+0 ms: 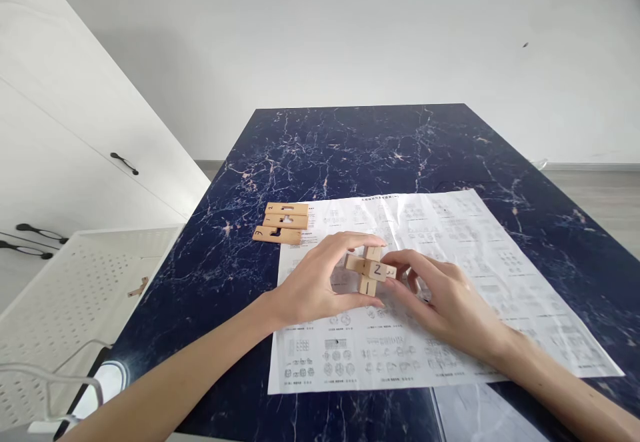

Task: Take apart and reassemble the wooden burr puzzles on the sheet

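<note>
A wooden interlocking puzzle (373,269), cross-shaped and marked with the numbers 1, 2 and 3, is held between both hands above the printed sheet. My left hand (317,279) grips it from the left, index finger at the upper end of the bar marked 1 and thumb by its lower end. From the right, my right hand (450,292) pinches the end marked 3 between thumb and fingers; some of those fingertips are hidden. Three flat wooden pieces with cut-out slots (287,220), numbered 2, 1 and 3, lie at the upper left corner of the sheet.
Under the hands a large creased paper sheet (505,255) with small printed diagrams covers part of the dark blue marbled table (360,152). At the left stand a white perforated basket (85,262) with a small wooden piece (139,287) and white cabinets (75,129). A white cable (55,377) runs at lower left.
</note>
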`<state>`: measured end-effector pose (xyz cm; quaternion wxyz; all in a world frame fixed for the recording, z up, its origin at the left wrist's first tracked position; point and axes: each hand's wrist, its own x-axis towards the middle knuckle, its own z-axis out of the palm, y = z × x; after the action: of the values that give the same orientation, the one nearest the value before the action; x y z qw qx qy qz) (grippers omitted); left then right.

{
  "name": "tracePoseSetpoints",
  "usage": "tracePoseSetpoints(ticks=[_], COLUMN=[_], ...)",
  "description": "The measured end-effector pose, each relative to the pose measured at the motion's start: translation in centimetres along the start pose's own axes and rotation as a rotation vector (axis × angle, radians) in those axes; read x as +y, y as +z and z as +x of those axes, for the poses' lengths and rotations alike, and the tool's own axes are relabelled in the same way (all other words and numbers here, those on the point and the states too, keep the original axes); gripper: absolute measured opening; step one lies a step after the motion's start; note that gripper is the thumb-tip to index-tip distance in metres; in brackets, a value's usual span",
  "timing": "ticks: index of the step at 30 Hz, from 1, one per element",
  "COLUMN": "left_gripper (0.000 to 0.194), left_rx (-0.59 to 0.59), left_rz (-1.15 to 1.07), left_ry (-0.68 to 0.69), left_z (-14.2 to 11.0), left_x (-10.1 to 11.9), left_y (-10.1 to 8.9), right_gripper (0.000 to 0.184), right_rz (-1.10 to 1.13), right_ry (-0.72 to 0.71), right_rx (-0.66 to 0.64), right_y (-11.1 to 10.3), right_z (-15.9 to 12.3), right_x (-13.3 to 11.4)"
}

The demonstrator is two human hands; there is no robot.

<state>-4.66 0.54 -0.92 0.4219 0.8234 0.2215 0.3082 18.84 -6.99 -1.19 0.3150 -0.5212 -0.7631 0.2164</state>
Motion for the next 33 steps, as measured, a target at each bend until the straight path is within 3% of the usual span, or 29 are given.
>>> tracePoseSetpoints(ticks=[5, 11, 18, 26, 33], left_gripper=[0.071, 0.104, 0.083, 0.074, 0.067], left_rx=[-0.032, -0.056, -0.070, -0.078, -0.139], left_rz=[0.031, -0.040, 0.002, -0.004, 0.063], left_ry=[0.011, -0.130, -0.218, -0.193, -0.228], left_z=[0.0, 0.1, 0.2, 0.3, 0.3], left_x=[0.1, 0.3, 0.4, 0.5, 0.7], left_y=[0.0, 0.1, -0.2, -0.3, -0.7], right_gripper=[0.023, 0.011, 0.015, 0.016, 0.014], right_rz=[0.165, 0.210, 0.087, -0.152, -0.161], right_ry=[0.104, 0.126, -0.009, -0.232, -0.308], right_rx=[-0.085, -0.027, 0.125, 0.086, 0.118], right_y=[-0.3, -0.1, 0.5, 0.3, 0.5], right_z=[0.4, 0.2, -0.6, -0.1, -0.1], right_x=[-0.1, 0.0, 0.5, 0.5, 0.1])
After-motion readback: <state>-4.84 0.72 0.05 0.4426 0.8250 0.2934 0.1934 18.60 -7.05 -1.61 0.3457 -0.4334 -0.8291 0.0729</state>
